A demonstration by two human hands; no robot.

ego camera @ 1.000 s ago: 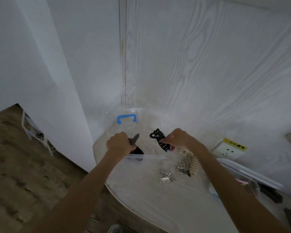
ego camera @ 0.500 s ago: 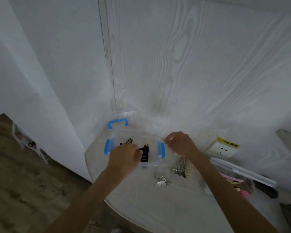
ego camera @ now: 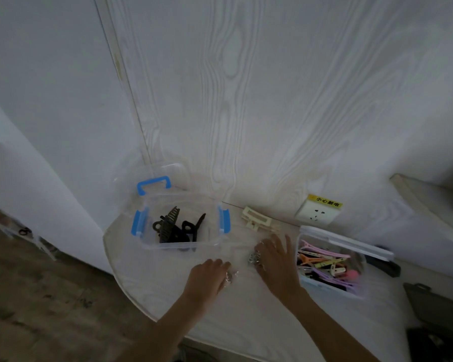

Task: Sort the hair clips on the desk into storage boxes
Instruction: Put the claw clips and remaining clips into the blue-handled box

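A clear storage box with blue latches stands open at the desk's left end. It holds several black claw clips. My left hand is in front of the box, its fingertips curled onto a small silver clip on the desk. My right hand lies with fingers spread over a cluster of silver clips. A cream claw clip lies by the wall. At the right, a second clear box holds several colourful flat clips.
The first box's lid with a blue handle leans on the wall behind it. A wall socket with a yellow label sits past the cream clip. Dark objects lie right of the second box. The desk's rounded edge drops to the floor.
Both hands have left the blue-latched box, where the black clips now lie, and come down onto the silver clips. The view has swung right, showing the second box.
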